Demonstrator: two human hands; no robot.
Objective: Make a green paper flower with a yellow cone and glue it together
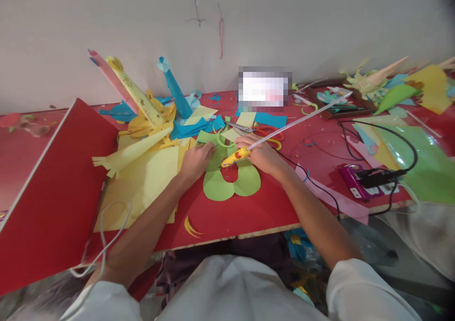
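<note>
A yellow hot glue gun [236, 156] with a long clear glue stick [302, 121] rising from its back end is gripped in my right hand [261, 153]. Its nozzle points left, over the opening of a green paper flower [220, 186] with rounded petals. My left hand [199, 159] is closed at the flower's upper left edge, its fingertips pinching the paper. Behind both hands lie scissors [268, 131] with red and yellow handles. A curled green paper strip [224, 138] stands close by.
Yellow, pink and blue paper cones [174, 86] stand at the back left. A red board [60, 193] rises on the left beside yellow sheets [142, 188]. At right, a purple power strip [359, 181] has black cables. A blurred-out screen [265, 89] leans near the wall.
</note>
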